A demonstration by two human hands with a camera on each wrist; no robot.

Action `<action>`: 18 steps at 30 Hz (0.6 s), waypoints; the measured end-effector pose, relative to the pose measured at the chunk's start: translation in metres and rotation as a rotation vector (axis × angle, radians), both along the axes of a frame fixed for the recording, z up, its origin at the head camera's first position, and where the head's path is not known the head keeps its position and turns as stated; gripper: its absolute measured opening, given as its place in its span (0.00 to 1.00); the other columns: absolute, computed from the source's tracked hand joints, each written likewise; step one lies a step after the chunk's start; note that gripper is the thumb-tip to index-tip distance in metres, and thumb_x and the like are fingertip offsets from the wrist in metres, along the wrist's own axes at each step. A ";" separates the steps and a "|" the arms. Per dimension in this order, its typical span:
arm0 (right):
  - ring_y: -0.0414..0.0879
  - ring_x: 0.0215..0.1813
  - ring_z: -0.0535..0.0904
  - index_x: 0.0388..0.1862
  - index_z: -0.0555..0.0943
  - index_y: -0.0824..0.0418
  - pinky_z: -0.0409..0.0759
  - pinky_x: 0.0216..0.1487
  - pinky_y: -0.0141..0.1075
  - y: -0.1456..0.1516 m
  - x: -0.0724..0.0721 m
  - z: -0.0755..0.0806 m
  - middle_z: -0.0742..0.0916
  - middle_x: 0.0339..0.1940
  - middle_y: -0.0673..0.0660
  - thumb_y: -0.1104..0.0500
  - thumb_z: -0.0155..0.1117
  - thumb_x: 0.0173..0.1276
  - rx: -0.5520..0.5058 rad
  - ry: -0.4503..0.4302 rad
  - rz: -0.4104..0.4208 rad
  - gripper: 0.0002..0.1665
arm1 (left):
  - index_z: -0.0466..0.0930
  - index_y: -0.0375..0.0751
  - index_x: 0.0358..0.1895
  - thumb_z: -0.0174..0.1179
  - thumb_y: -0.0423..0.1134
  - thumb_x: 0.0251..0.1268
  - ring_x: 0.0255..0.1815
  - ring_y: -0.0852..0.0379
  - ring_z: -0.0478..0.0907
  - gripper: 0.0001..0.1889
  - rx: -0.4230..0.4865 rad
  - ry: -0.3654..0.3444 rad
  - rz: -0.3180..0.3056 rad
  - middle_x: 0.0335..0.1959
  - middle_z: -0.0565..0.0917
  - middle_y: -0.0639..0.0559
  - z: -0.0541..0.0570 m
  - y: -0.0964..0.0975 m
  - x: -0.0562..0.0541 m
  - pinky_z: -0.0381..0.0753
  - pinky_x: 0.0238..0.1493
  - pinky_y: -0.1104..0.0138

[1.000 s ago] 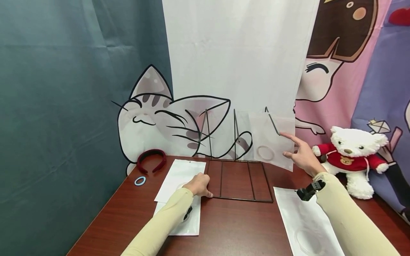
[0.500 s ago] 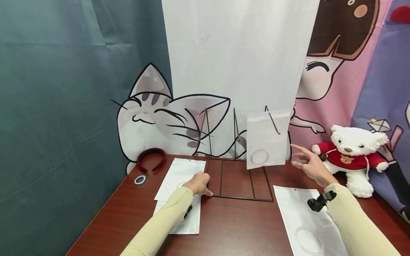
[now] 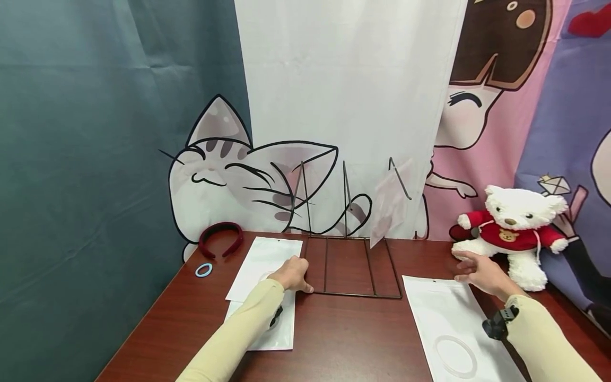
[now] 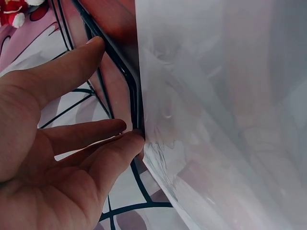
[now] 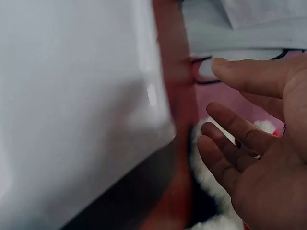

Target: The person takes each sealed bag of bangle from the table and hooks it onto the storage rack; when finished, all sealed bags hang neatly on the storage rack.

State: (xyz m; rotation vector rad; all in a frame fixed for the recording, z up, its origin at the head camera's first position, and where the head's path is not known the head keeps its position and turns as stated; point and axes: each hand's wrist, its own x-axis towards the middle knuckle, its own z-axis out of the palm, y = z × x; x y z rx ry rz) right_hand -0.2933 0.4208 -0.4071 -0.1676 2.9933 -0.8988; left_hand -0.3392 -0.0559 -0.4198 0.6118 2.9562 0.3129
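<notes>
My left hand (image 3: 291,274) grips the front left corner of a black wire display rack (image 3: 363,295); in the left wrist view its thumb and fingertips meet the wire (image 4: 132,91). A translucent zip bag (image 3: 390,204) hangs turned and creased from the rack's right hook (image 3: 400,178). My right hand (image 3: 487,273) holds nothing, its fingers spread and slightly bent, over the far edge of a white pouch (image 3: 429,302) with a ring-shaped outline. That same right hand (image 5: 259,129) shows bare fingers in the right wrist view.
Two overlapping white pouches (image 3: 267,254) lie under my left arm. Beyond them are a dark red headband (image 3: 210,233) and a light blue ring (image 3: 203,270). A white teddy bear (image 3: 520,212) in a red top sits at the right. Printed curtains (image 3: 334,79) hang behind the table (image 3: 353,339).
My right hand has left the hook and moved right and down toward the pouch and bear. The hung bag has swung round from face-on to nearly edge-on. My left hand stays on the rack.
</notes>
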 end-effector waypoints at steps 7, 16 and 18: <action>0.66 0.51 0.82 0.71 0.62 0.77 0.84 0.45 0.50 0.016 0.009 -0.014 0.81 0.53 0.79 0.64 0.74 0.57 -0.009 -0.027 -0.033 0.47 | 0.79 0.38 0.31 0.79 0.46 0.49 0.29 0.56 0.71 0.20 -0.004 0.001 0.000 0.27 0.77 0.50 0.001 -0.001 0.000 0.73 0.31 0.67; 0.65 0.51 0.83 0.71 0.61 0.79 0.84 0.39 0.35 0.021 0.014 -0.024 0.79 0.54 0.81 0.70 0.71 0.56 -0.121 -0.025 -0.038 0.46 | 0.79 0.38 0.30 0.79 0.45 0.49 0.28 0.57 0.70 0.19 0.005 -0.005 0.001 0.26 0.77 0.50 0.002 0.000 0.002 0.72 0.30 0.68; 0.62 0.51 0.84 0.71 0.61 0.79 0.83 0.39 0.33 0.020 0.014 -0.025 0.79 0.55 0.81 0.69 0.72 0.55 -0.131 -0.019 -0.048 0.47 | 0.79 0.37 0.30 0.79 0.45 0.49 0.28 0.57 0.70 0.19 0.005 -0.003 -0.001 0.26 0.77 0.50 0.002 0.000 0.002 0.72 0.30 0.67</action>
